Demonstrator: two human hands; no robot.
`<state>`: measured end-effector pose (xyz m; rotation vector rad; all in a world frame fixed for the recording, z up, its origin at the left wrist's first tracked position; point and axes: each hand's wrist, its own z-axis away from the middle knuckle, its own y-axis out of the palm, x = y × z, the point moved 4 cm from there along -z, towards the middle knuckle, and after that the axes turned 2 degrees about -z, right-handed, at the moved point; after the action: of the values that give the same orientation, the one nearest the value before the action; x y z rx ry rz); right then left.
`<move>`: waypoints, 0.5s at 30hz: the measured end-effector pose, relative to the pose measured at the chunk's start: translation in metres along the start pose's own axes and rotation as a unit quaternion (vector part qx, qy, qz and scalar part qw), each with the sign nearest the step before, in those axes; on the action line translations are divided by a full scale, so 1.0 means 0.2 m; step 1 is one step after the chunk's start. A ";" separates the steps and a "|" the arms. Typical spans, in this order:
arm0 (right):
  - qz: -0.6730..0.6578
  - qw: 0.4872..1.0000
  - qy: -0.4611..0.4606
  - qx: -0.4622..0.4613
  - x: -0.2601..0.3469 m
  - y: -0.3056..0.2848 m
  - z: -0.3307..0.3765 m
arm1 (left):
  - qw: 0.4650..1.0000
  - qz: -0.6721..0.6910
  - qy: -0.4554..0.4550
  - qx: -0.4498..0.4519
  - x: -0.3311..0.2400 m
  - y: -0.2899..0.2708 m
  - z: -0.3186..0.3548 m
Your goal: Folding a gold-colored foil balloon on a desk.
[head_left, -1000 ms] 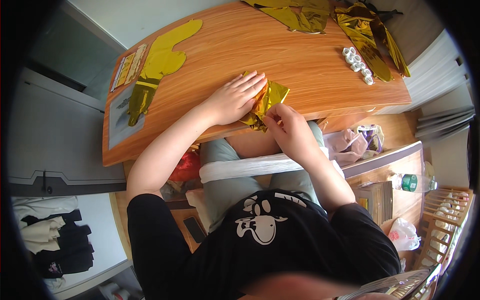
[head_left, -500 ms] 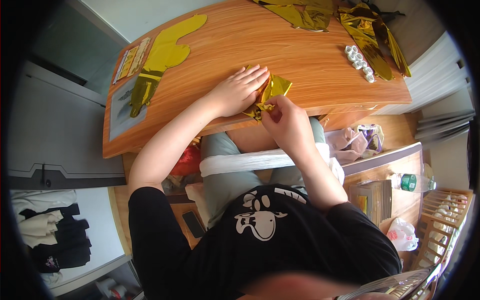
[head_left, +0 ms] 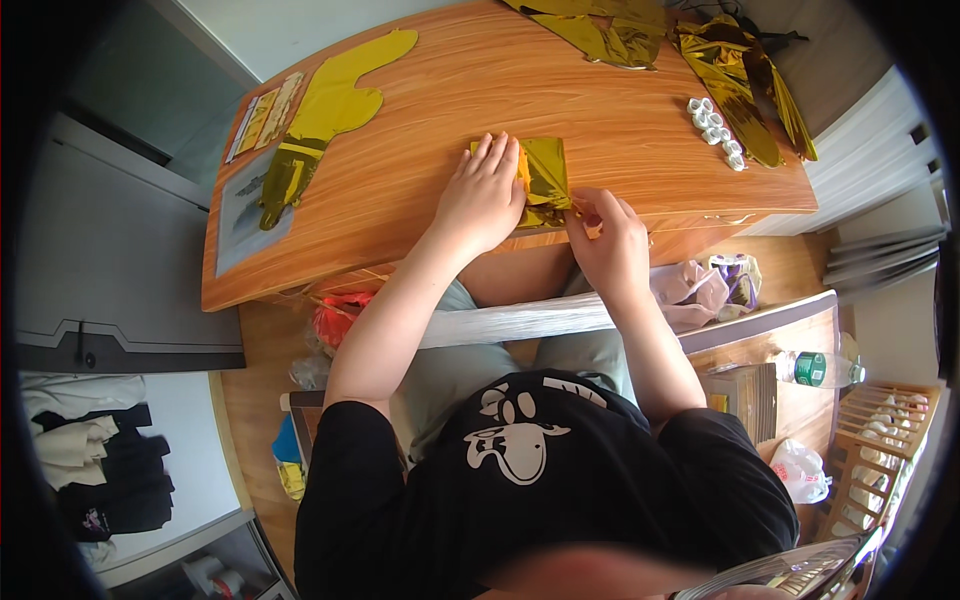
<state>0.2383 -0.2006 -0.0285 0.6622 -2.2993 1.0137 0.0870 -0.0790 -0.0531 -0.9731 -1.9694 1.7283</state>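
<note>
A small creased piece of shiny gold foil (head_left: pixel 547 170) lies at the table's near edge, in front of me. My left hand (head_left: pixel 480 200) rests flat over its left part with fingers stretched out, hiding some of it. At the foil's near right corner, my right hand (head_left: pixel 612 240) has thumb and fingertips pinched on its edge. The foil is crumpled along its near side, while its far part is spread smoother on the wood.
On the wooden table (head_left: pixel 430 120) lie a flat gold foil shape (head_left: pixel 345 85) at left, larger gold sheets (head_left: pixel 725 75) far right and several small white pieces (head_left: pixel 712 130). A white band (head_left: pixel 520 322) stretches across my lap. A plastic bottle (head_left: pixel 815 368) is at lower right.
The foil has spread out flatter and squarer. My left hand has turned more upright over it, and my right hand has shifted right, from the crumpled middle to the corner.
</note>
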 end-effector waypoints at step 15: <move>0.096 0.994 -0.042 -0.017 0.03 -0.03 -0.01 | 0.999 -0.006 0.013 -0.031 0.00 0.01 0.00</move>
<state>0.2384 -0.2036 -0.0199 0.4852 -2.4852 1.0482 0.0870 -0.0794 -0.0550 -0.9988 -2.0186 1.6486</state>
